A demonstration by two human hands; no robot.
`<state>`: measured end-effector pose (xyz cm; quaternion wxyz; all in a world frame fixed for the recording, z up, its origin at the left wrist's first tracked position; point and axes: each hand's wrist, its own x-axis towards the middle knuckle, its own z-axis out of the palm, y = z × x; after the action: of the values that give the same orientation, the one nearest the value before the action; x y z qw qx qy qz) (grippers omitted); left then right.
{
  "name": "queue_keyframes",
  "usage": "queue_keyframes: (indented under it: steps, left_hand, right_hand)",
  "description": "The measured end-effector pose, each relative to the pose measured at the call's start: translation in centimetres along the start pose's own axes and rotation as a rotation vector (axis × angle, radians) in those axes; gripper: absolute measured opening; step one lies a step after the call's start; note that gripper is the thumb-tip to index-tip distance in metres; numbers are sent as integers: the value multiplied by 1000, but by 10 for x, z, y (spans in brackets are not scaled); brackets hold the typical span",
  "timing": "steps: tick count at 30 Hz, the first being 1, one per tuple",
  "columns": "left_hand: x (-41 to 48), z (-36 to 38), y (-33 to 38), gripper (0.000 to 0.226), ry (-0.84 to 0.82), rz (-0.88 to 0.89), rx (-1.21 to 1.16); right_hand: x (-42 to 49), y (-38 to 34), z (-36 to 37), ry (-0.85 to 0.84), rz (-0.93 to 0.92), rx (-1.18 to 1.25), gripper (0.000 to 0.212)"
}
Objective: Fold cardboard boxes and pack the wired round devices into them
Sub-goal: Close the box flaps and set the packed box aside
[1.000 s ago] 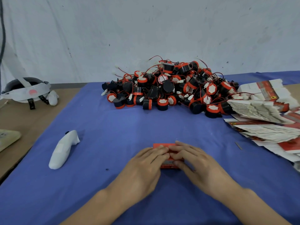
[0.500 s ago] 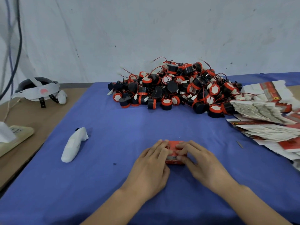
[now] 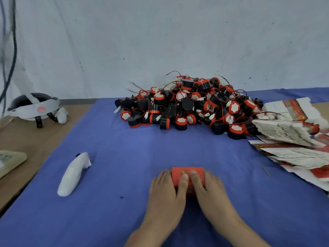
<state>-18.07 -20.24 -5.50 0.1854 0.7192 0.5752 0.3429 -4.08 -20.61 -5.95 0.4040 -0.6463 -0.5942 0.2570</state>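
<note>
one red box [image 3: 177,175], small, gold-marked top

Blue-clothed table [image 3: 124,148], device pile [image 3: 187,106], flat cartons [image 3: 288,139], red box [image 3: 187,171], white object [image 3: 73,175]

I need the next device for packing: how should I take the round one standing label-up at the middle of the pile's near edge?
Pinch the round device across its curved side wall, fingers coming from above on the near side. It stands upright at the pile's front edge, open cloth before it; it may be tangled behind, so lift slowly.
</note>
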Motion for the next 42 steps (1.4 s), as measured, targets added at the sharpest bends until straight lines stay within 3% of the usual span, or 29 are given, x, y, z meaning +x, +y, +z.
queue_keyframes:
  steps: [4, 8, 12, 17, 28, 36, 42]
  left_hand:
    - [9, 5, 15, 15, 0, -154, -493]
    - [25, 8, 22, 24, 33, -209, -866]
    - [29, 16, 25, 9, 161, -203, -811]
    - [29, 19, 25, 8, 195, -171, -775]
    - [32, 25, 21, 31, 239, -149, -675]
    - [33, 23, 18, 35, 249, -212, -753]
    - [35, 20, 15, 41, 237, -265, -825]
  right_hand:
    - [10, -12, 6, 55, 81, 471, 18]
    - [21, -23, 7, 26, 47, 771, 8]
    - [21, -26, 17, 153, -2, 705, 7]
    - [21, -24, 20, 200, -7, 645, 10]
    - [20, -16, 16, 182, -6, 603, 25]
    - [26, -16, 10, 92, -6, 648, 38]
    - [32, -15, -8, -120, 194, 848, 22]
